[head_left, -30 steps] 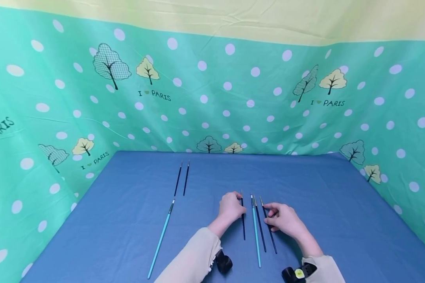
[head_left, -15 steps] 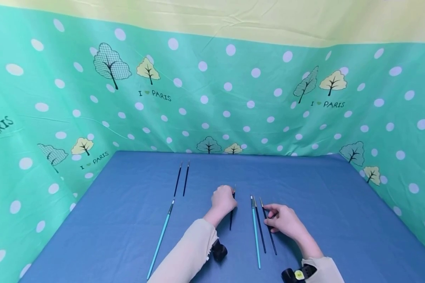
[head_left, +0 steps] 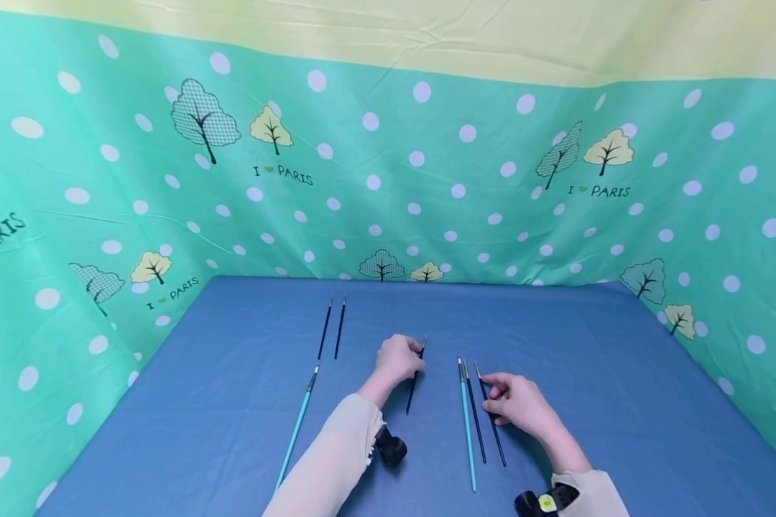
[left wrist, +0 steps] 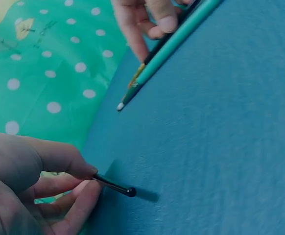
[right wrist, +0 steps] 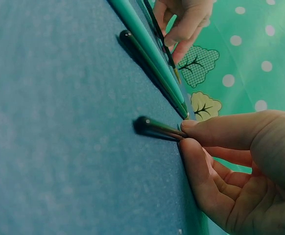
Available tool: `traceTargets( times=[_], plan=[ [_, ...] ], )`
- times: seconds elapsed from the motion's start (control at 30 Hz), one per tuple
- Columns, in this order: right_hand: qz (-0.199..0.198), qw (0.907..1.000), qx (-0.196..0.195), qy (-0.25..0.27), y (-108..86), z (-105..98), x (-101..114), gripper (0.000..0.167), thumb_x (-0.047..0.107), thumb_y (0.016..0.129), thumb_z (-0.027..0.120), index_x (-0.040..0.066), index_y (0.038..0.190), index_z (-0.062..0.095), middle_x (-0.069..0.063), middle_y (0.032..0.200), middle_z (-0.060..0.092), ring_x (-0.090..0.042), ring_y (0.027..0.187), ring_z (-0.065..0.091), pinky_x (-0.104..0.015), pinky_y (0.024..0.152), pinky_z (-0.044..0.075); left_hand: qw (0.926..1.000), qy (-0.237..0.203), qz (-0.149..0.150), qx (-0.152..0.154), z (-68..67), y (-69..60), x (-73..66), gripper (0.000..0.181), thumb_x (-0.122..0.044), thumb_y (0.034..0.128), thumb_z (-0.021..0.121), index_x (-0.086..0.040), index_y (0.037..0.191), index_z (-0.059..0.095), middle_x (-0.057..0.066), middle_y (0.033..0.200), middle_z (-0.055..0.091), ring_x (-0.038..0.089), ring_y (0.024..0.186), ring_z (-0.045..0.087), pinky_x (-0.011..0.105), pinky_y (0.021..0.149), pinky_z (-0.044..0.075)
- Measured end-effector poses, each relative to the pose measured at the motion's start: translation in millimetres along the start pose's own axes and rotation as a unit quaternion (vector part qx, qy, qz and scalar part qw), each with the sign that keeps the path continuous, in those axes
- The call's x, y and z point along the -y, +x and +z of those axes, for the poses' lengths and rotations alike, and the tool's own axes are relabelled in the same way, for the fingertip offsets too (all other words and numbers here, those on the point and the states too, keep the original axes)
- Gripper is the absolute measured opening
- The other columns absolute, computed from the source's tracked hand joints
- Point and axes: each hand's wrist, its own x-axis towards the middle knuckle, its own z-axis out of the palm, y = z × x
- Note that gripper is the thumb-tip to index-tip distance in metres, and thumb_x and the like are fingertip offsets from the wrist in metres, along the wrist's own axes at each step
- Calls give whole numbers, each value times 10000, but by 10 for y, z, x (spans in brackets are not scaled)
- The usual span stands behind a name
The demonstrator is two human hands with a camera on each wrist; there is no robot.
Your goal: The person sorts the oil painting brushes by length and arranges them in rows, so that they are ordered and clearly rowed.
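Observation:
My left hand [head_left: 397, 359] pinches a thin dark paintbrush [head_left: 411, 393] between thumb and fingers; its rounded handle end [left wrist: 131, 191] sticks out toward the camera in the left wrist view. Further right, my right hand [head_left: 520, 403] pinches another dark paintbrush [head_left: 497, 439], bristles pointing away, as the right wrist view also shows. Just left of that brush lie a dark paintbrush [head_left: 476, 425] and a longer turquoise paintbrush [head_left: 468, 434], side by side. Whether the left hand's brush touches the cloth is hard to tell.
Two dark paintbrushes, one [head_left: 325, 332] left of the other [head_left: 340, 332], lie at the back left. Nearer, a turquoise paintbrush [head_left: 297, 425] slants, partly behind the left sleeve [head_left: 336, 456]. Blue cloth [head_left: 556, 323] covers the table; a green dotted curtain [head_left: 336, 165] hangs around it.
My left hand has carried its dark paintbrush leftward and slightly back, away from the turquoise one, and the brush is now more slanted. The right hand has stayed in place on its brush.

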Motion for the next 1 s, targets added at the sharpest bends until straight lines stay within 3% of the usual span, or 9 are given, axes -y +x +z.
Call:
traceTargets(
  times=[0.07,0.17,0.5,1.0],
  plan=[
    [3,10000,-1,0,1,0,-1,458,-1,775,663,29,1219,556,-76,830,504,-159,606,534,-286,522,519,9989,-403,-197,149,-32,13,18,243,-80,750,696,-102,992,686,17,778,644,139,524,600,294,561,501],
    [-16,10000,-2,-15,3,-1,1,454,0,776,663,27,1216,557,-76,832,504,-158,608,532,-285,522,518,9970,-724,-227,161,-77,36,58,259,-61,757,683,-85,1015,679,20,776,633,138,535,598,278,531,500],
    [-42,10000,-1,3,-4,5,-7,451,-1,772,666,29,1210,562,-72,826,502,-158,608,529,-281,519,518,9919,-1243,-262,-87,-252,150,196,289,-28,785,626,-56,1071,658,57,847,642,147,612,602,275,541,519],
    [-3,10000,15,-33,-7,3,-3,450,6,777,664,31,1214,560,-74,826,502,-160,601,531,-283,520,517,9907,-997,-383,-841,-548,271,413,313,-23,800,612,-59,1109,648,54,856,634,121,566,586,244,519,503]
  ],
)
